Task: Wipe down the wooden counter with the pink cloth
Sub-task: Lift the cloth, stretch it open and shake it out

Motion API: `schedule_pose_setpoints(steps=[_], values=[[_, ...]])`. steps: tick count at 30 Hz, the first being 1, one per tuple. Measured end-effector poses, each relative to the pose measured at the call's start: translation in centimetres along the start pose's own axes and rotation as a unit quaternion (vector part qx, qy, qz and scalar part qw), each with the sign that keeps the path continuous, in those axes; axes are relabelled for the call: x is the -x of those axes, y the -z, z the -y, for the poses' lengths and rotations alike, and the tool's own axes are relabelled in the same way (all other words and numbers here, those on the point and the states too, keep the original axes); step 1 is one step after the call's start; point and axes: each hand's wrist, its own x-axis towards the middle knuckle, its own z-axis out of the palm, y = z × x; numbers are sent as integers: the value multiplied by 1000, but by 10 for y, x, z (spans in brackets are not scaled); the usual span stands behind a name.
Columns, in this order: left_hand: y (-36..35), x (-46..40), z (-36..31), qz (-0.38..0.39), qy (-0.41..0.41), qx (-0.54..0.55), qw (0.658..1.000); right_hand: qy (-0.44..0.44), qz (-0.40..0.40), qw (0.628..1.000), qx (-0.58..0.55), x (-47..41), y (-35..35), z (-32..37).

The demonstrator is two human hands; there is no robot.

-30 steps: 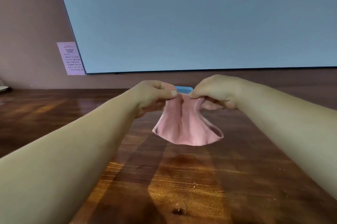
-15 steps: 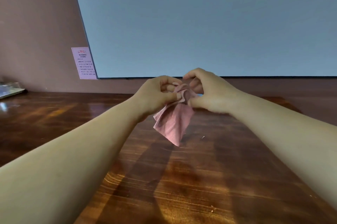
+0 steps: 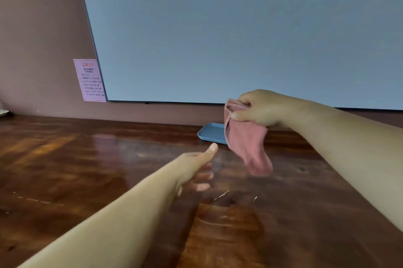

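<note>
Here, the right hand [image 3: 260,108] is raised above the table [image 3: 87,169], with its fingers and thumb curled around the bunched top of the pink cloth [image 3: 247,139]. The rest of the cloth hangs loosely down from that grip, its lower end in the air and not touching the wood. The left hand [image 3: 196,167] reaches forward lower down and to the left of the cloth, apart from it. Its thumb points up and its fingers are spread and relaxed, holding nothing; the fingers are blurred, so whether they touch the table cannot be told.

Just behind the hanging cloth, a light blue tray [image 3: 210,132] lies flat on the table near the back wall, partly hidden by the cloth. The table is dark, glossy wood with a lighter patch of grain close to the viewer, and a few small pale specks [image 3: 221,195] lie on it below the hands. Behind it, a large pale blue-grey panel [image 3: 239,27] fills most of the wall. A pink printed notice [image 3: 90,80] is stuck to the brown wall beside the panel's lower left corner.
</note>
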Motion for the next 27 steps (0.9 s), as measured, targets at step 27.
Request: schedule_pose_setpoints(steps=[27], values=[[23, -223, 22, -188, -208, -517, 809, -99, -21, 994, 46, -103, -164, -103]])
